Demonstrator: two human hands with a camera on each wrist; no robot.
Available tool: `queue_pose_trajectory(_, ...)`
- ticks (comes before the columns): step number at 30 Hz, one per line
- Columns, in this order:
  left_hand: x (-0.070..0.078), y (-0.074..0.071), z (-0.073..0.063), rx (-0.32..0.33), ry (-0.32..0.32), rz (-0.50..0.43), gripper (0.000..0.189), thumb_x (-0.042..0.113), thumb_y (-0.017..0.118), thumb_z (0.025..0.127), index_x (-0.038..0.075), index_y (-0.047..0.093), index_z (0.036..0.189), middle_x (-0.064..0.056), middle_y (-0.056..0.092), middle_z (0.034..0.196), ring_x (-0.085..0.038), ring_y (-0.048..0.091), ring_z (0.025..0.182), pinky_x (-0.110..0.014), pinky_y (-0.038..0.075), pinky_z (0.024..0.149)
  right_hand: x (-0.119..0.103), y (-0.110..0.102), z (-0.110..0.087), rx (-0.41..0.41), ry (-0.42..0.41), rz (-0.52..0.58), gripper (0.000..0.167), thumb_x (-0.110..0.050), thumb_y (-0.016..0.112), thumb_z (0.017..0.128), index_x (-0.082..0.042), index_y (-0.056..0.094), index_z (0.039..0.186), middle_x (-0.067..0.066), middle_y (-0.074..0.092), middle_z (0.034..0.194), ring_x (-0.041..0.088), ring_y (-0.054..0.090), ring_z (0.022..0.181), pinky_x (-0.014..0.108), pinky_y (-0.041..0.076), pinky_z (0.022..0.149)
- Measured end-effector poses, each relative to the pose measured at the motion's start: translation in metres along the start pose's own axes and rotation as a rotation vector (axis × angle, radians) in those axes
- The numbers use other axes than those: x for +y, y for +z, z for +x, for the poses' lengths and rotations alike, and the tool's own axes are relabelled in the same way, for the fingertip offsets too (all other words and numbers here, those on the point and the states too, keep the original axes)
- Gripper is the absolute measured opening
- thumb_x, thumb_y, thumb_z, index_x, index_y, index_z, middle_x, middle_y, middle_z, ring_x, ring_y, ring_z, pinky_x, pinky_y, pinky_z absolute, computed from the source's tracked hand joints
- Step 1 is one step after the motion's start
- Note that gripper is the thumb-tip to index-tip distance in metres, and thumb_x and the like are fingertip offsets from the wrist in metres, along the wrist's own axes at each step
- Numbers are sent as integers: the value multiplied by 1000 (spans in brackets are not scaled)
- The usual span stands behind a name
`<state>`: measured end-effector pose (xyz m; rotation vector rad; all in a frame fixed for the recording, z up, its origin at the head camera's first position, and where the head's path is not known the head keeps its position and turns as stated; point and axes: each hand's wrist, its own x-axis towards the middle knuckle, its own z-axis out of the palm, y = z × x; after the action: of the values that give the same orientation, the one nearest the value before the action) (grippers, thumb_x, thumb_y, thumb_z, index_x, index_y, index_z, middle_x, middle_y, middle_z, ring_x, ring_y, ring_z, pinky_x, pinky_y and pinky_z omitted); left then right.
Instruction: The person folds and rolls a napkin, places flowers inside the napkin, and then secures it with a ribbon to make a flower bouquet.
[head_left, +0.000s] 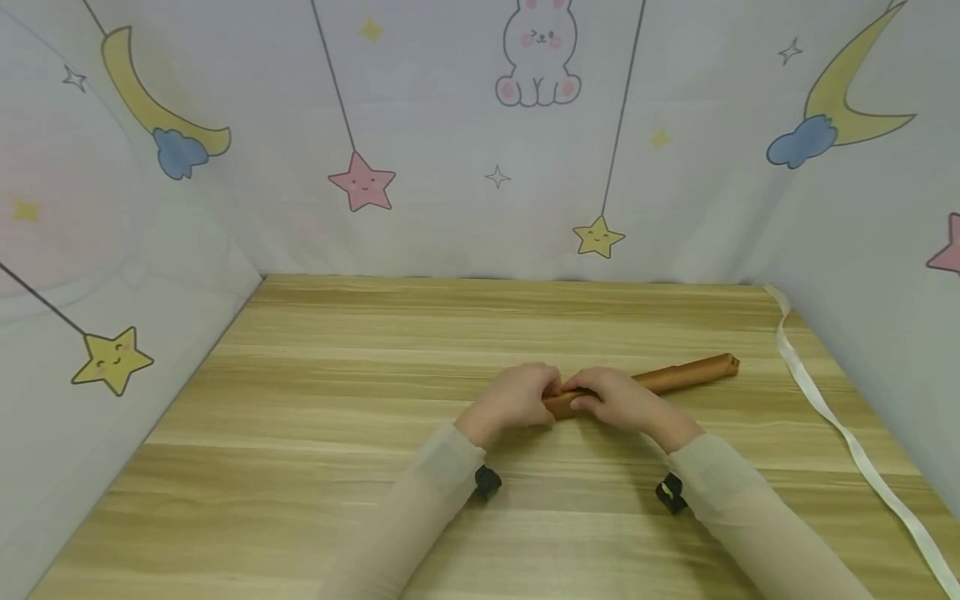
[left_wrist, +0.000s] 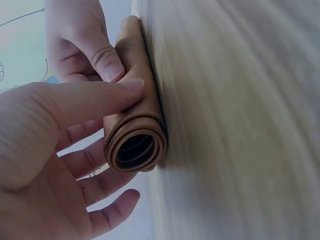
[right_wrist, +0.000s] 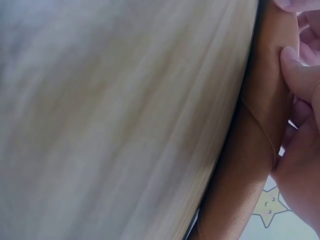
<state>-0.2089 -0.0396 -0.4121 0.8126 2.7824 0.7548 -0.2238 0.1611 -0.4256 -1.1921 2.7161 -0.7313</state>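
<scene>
A brown cloth (head_left: 686,375), rolled into a long tube, lies slantwise on the wooden table, its far end pointing right. At its near-left end my left hand (head_left: 516,396) pinches the roll, thumb on one side and fingers behind. Just beside it my right hand (head_left: 618,400) grips the same roll with thumb and fingers. In the left wrist view the cloth's open end (left_wrist: 136,147) shows several spiral layers round a hollow middle. A slanting edge of the wrapped cloth (right_wrist: 250,150) is seen in the right wrist view. Some fingertips are hidden behind the roll.
A white ribbon (head_left: 840,425) runs along the right side of the wooden table (head_left: 300,400). Pale fabric walls (head_left: 450,233) printed with stars, moons and a rabbit enclose the left, back and right sides.
</scene>
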Motion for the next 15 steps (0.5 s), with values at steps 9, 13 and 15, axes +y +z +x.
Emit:
queue_pose_trajectory(9,-7,1,3,11,-10,-53,17,4,74,75,12,66,86,4,64,81,-11,48,69,-23,40,65,0,0,-3,29,18,-3,37,-18,74,85,-5,63,117,8,64,115,27,58,108,45,46,93)
queue_pose_trajectory(13,-10,1,5,-22,-75,-134,15,4,74,77,9,69,90,1,68,89,-10,52,72,-23,43,67,0,1,-2,44,-22,-43,34,-20,77,82,-8,67,111,3,64,106,20,58,99,41,48,87)
queue_pose_trajectory(15,-10,0,5,-44,-98,-171,14,4,73,78,8,70,91,-1,69,92,-11,54,71,-23,45,65,0,2,-1,47,-41,-67,31,-20,77,82,-8,68,110,1,64,103,18,58,96,39,48,84)
